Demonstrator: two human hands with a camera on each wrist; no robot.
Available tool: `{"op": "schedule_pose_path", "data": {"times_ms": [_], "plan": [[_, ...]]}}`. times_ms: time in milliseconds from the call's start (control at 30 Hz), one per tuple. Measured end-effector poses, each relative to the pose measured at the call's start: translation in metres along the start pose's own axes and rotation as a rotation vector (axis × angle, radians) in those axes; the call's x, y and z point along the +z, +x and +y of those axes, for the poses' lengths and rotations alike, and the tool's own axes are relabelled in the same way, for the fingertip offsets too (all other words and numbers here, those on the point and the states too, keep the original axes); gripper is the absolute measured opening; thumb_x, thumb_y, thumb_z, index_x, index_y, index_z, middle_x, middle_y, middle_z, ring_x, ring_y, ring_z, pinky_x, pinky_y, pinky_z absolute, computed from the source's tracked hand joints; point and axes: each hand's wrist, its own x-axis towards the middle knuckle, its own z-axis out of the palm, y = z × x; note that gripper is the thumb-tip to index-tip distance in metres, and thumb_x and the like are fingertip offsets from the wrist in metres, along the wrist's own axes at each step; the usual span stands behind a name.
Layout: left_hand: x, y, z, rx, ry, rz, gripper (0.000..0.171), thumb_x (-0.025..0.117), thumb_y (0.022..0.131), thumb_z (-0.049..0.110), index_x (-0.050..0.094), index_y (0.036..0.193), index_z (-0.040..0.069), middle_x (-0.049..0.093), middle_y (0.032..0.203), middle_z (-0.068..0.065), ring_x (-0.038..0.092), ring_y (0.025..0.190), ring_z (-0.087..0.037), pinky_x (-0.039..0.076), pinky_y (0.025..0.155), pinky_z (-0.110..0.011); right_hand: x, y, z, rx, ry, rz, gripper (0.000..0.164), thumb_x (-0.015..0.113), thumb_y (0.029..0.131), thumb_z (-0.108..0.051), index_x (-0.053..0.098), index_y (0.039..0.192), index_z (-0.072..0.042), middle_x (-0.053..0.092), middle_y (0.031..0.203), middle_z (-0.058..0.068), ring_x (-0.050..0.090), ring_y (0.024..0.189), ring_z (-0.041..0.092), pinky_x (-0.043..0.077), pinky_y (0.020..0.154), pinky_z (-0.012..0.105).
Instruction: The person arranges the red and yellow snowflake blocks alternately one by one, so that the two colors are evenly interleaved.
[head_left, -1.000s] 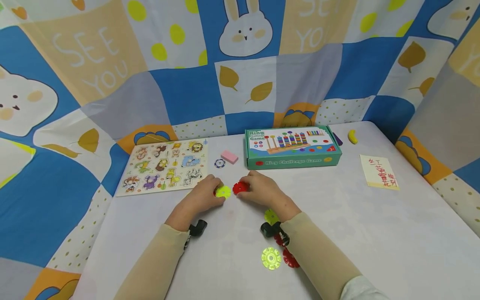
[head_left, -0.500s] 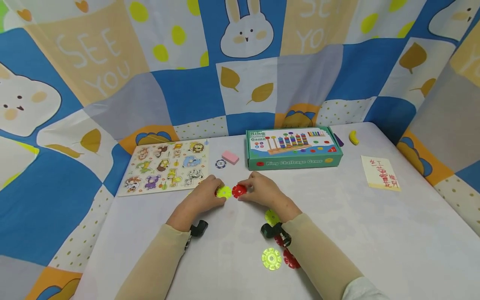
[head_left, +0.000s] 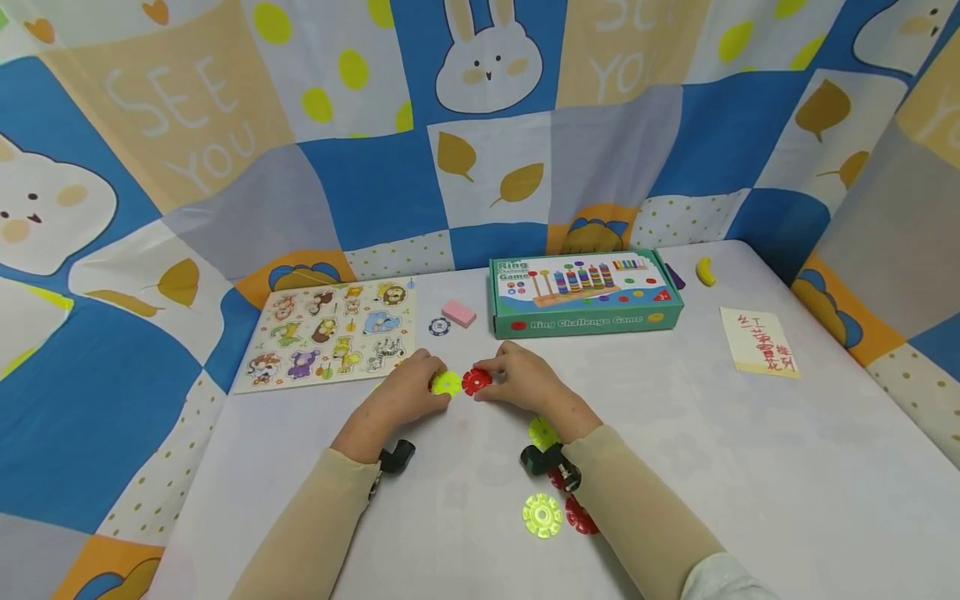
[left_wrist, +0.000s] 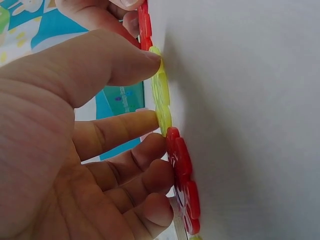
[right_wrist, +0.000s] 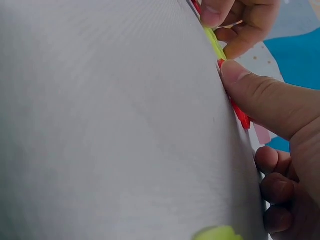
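Observation:
In the head view my left hand (head_left: 402, 392) pinches a yellow-green notched plastic disc (head_left: 447, 384) at its left side. Facing it, my right hand (head_left: 527, 380) pinches a red notched disc (head_left: 477, 382) between thumb and fingers. The rims of these two discs meet or nearly meet; whether they interlock I cannot tell. The left wrist view shows another red disc (left_wrist: 183, 175) adjoining the yellow-green one, beside my curled lower fingers; from above, the hand mostly hides it. A bit of yellow-green shows past that red disc. All lie at the white tabletop.
Loose yellow-green (head_left: 542, 516) and red discs (head_left: 581, 516) lie by my right forearm, partly covered by it. Behind the hands are an animal puzzle board (head_left: 330, 333), a patterned chip (head_left: 439, 327), a pink block (head_left: 458, 313) and a green game box (head_left: 587, 294). A note (head_left: 760, 343) and toy banana (head_left: 705, 272) are at right.
My right hand's red disc has shifted slightly left and turned, closing the gap to the yellow-green disc. My left hand has stayed almost still.

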Motion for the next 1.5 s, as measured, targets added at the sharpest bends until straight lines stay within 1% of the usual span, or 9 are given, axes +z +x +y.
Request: {"op": "schedule_pose_path", "data": {"times_ms": [267,433,567,633,800,1000,1100,1267,1500], "plan": [[0.0,-0.002,0.004,-0.004,0.001,-0.004,0.048,0.07,0.079,0.032,0.059,0.12,0.009,0.049,0.098,0.0,0.047,0.085,-0.016,0.042,0.078,-0.029,0.0,-0.001,0.004,-0.006,0.023,-0.004,0.06,0.076,0.072,-0.051,0.06,0.127,-0.034,0.047,0.093,-0.005,0.047,0.086,0.011,0.044,0.067,0.025],[-0.002,-0.004,0.007,-0.003,-0.034,0.034,0.048,0.071,0.079,0.032,0.06,0.12,0.011,0.05,0.103,-0.001,0.048,0.088,-0.017,0.044,0.081,-0.031,-0.003,-0.003,0.008,-0.008,0.113,-0.024,0.062,0.078,0.071,-0.048,0.06,0.128,-0.03,0.049,0.096,-0.003,0.048,0.087,0.013,0.044,0.07,0.028],[-0.001,-0.003,0.009,0.021,-0.06,0.063,0.049,0.072,0.079,0.035,0.06,0.121,0.012,0.052,0.105,-0.001,0.049,0.09,-0.016,0.044,0.083,-0.032,-0.006,-0.003,0.012,-0.02,0.182,-0.041,0.062,0.079,0.072,-0.044,0.06,0.128,-0.028,0.05,0.099,-0.003,0.048,0.09,0.015,0.045,0.075,0.029],[0.0,-0.001,0.011,0.032,-0.091,0.067,0.049,0.073,0.079,0.034,0.061,0.121,0.012,0.053,0.105,-0.001,0.05,0.091,-0.016,0.044,0.084,-0.032,-0.007,-0.002,0.015,-0.023,0.204,-0.047,0.063,0.079,0.072,-0.043,0.059,0.129,-0.028,0.051,0.1,-0.003,0.048,0.092,0.014,0.045,0.077,0.028],[0.002,0.002,0.022,0.049,-0.153,0.034,0.054,0.075,0.078,0.032,0.059,0.125,0.011,0.054,0.099,-0.002,0.05,0.089,-0.018,0.045,0.078,-0.033,-0.012,-0.003,0.021,-0.012,0.286,-0.07,0.067,0.08,0.073,-0.038,0.054,0.134,-0.026,0.052,0.099,-0.001,0.047,0.094,0.016,0.046,0.076,0.03],[0.009,0.008,0.03,0.029,-0.12,0.0,0.063,0.075,0.078,0.037,0.054,0.133,0.014,0.053,0.094,0.001,0.048,0.087,-0.016,0.043,0.074,-0.031,-0.025,-0.006,0.024,-0.05,0.399,-0.12,0.063,0.076,0.079,-0.031,0.052,0.136,-0.019,0.054,0.098,0.006,0.049,0.09,0.02,0.043,0.074,0.033],[0.011,0.009,0.031,0.016,-0.102,-0.008,0.058,0.074,0.08,0.036,0.057,0.131,0.017,0.053,0.093,0.002,0.048,0.087,-0.016,0.043,0.073,-0.031,-0.035,-0.013,0.023,-0.066,0.41,-0.143,0.06,0.074,0.082,-0.027,0.052,0.136,-0.016,0.055,0.098,0.005,0.05,0.089,0.02,0.043,0.076,0.033],[0.013,0.009,0.031,0.008,-0.092,-0.004,0.05,0.073,0.081,0.034,0.06,0.127,0.019,0.052,0.09,0.002,0.048,0.086,-0.016,0.043,0.072,-0.031,-0.051,-0.034,0.022,-0.104,0.361,-0.134,0.054,0.073,0.083,-0.028,0.056,0.132,-0.016,0.056,0.097,0.003,0.052,0.086,0.02,0.046,0.072,0.033],[0.016,0.009,0.03,-0.016,-0.089,0.004,0.05,0.073,0.082,0.034,0.059,0.129,0.02,0.052,0.092,0.003,0.048,0.088,-0.016,0.043,0.073,-0.031,-0.071,-0.07,0.02,-0.155,0.341,-0.107,0.042,0.073,0.083,-0.025,0.06,0.124,-0.023,0.056,0.093,0.001,0.051,0.081,0.02,0.047,0.067,0.032]]}}
